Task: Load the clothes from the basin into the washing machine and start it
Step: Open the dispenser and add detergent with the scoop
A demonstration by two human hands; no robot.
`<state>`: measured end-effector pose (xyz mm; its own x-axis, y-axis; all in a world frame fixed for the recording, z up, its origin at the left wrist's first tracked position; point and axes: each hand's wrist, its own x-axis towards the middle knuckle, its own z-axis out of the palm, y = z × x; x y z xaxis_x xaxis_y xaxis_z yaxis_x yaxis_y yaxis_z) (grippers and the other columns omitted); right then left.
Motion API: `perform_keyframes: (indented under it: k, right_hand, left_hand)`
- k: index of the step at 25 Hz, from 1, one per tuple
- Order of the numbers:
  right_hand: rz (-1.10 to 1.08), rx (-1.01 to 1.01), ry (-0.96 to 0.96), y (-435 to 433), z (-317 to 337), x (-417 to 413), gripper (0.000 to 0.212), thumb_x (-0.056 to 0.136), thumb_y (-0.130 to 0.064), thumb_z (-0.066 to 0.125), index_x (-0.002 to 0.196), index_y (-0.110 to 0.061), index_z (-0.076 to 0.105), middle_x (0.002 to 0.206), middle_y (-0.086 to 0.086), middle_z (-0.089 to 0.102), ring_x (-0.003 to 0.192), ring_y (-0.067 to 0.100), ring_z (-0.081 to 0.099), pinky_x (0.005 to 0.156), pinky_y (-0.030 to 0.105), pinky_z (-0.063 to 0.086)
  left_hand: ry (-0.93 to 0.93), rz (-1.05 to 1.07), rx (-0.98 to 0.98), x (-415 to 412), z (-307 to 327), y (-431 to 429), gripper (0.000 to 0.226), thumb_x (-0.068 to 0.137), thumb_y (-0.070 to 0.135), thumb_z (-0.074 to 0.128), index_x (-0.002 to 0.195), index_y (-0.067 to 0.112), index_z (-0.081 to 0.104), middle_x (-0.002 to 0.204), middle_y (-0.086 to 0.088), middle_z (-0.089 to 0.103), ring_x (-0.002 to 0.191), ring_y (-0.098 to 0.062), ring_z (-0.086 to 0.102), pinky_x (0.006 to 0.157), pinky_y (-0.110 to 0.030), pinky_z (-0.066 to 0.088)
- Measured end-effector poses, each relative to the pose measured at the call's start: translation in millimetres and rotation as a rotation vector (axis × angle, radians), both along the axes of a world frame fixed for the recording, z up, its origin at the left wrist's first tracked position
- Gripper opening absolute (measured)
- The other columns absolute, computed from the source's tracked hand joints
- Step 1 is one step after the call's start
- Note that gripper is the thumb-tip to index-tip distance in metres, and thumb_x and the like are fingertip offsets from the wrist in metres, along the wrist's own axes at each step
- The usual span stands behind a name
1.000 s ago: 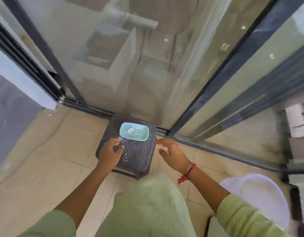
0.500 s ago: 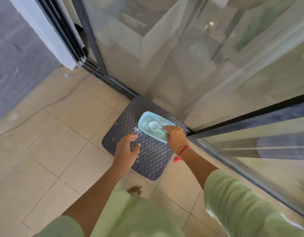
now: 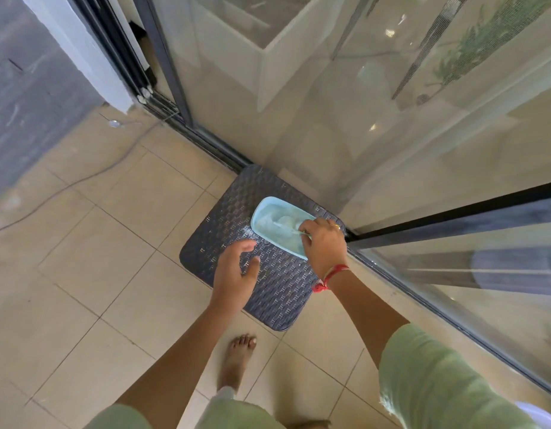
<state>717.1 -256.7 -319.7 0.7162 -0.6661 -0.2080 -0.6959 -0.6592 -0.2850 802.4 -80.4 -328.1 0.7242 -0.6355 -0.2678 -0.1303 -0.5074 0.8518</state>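
Light-blue tub (image 3: 268,229) of white powder, on a dark woven stool (image 3: 283,292) against the glass door (image 3: 392,134).
Right hand (image 3: 322,246) covers the tub's near right end, fingers (image 3: 303,226) curled down inside; any grasp is hidden. Left hand (image 3: 235,274) hovers just left of the tub, fingers loosely spread, holding nothing.

Woven-textured dark stool (image 3: 268,274), smooth plastic tub (image 3: 269,230), glossy glass door (image 3: 392,119), matt tiles (image 3: 82,274).

One head-worn view, facing steeply down and forward; woven stool (image 3: 283,292) close below, tiled floor (image 3: 113,243) around.
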Motion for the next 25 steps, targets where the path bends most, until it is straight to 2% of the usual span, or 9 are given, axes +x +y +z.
perform_keyframes:
  k: [3,5,7,11,13,17,19,22,25]
  right_hand:
    - [0.051,-0.095,0.053,2,2,1,0.014,0.082,-0.002,0.058,0.093,-0.007,0.066,0.088,0.013,0.061,0.070,0.036,0.061,0.062,0.040,0.052]
    - [0.106,-0.055,0.111,8,0,7,0.015,0.084,-0.001,0.056,0.094,-0.008,0.064,0.090,0.010,0.058,0.073,0.034,0.061,0.061,0.037,0.052]
    - [0.064,0.080,0.090,16,-1,15,0.016,0.090,-0.008,0.052,0.097,-0.011,0.066,0.095,0.007,0.058,0.079,0.030,0.061,0.062,0.029,0.044]
    - [-0.345,0.478,-0.120,20,-2,21,0.019,0.086,-0.013,0.065,0.104,-0.010,0.071,0.101,0.004,0.069,0.087,0.020,0.065,0.074,0.017,0.046]
    - [-0.453,0.576,-0.178,17,-1,16,0.022,0.082,-0.013,0.070,0.104,-0.009,0.071,0.092,0.000,0.067,0.080,0.014,0.061,0.069,0.009,0.044]
    - [-0.602,0.611,-0.242,15,1,1,0.021,0.078,-0.013,0.074,0.098,-0.008,0.072,0.082,-0.002,0.066,0.075,0.012,0.059,0.075,0.022,0.049]
    - [-0.722,0.771,-0.339,16,4,-9,0.020,0.077,-0.009,0.075,0.096,-0.005,0.072,0.079,0.001,0.066,0.071,0.014,0.059,0.068,0.025,0.051]
    - [-0.935,1.080,-0.529,21,24,-21,0.013,0.079,-0.005,0.072,0.092,-0.004,0.070,0.079,0.004,0.064,0.062,0.012,0.056,0.053,0.019,0.048]
    - [-1.051,1.260,-0.694,31,59,-42,0.010,0.082,-0.004,0.069,0.091,-0.006,0.068,0.077,0.003,0.065,0.061,0.009,0.057,0.052,0.017,0.049]
  left_hand:
    - [0.018,0.005,0.018,4,1,-3,0.029,0.089,0.012,0.060,0.118,0.015,0.057,0.115,0.011,0.055,0.111,-0.009,0.053,0.093,-0.027,0.042]
    - [0.038,0.016,0.037,5,-2,-1,0.030,0.089,0.013,0.059,0.119,0.016,0.056,0.115,0.012,0.054,0.109,-0.006,0.051,0.091,-0.025,0.042]
    - [0.051,0.029,0.052,5,-4,3,0.030,0.089,0.013,0.060,0.119,0.016,0.056,0.115,0.011,0.054,0.108,-0.004,0.050,0.089,-0.023,0.039]
    - [0.071,0.044,0.061,7,-5,9,0.030,0.090,0.014,0.060,0.119,0.016,0.055,0.115,0.009,0.054,0.108,-0.006,0.050,0.091,-0.025,0.040]
    - [0.079,0.044,0.060,7,-2,11,0.029,0.090,0.015,0.059,0.119,0.017,0.055,0.116,0.009,0.054,0.108,-0.005,0.049,0.091,-0.025,0.039]
    - [0.096,0.026,0.058,4,4,11,0.029,0.090,0.015,0.059,0.119,0.017,0.055,0.119,0.007,0.054,0.110,-0.007,0.049,0.092,-0.027,0.040]
    - [0.088,0.008,0.055,2,9,10,0.029,0.091,0.016,0.058,0.119,0.017,0.054,0.119,0.007,0.054,0.111,-0.007,0.049,0.093,-0.029,0.042]
    - [0.084,-0.019,0.040,-1,20,8,0.028,0.091,0.016,0.057,0.119,0.018,0.054,0.121,0.005,0.055,0.111,-0.007,0.050,0.091,-0.026,0.040]
    - [0.077,-0.071,0.016,-5,40,6,0.029,0.092,0.015,0.056,0.120,0.018,0.054,0.123,0.002,0.056,0.113,-0.008,0.051,0.093,-0.027,0.040]
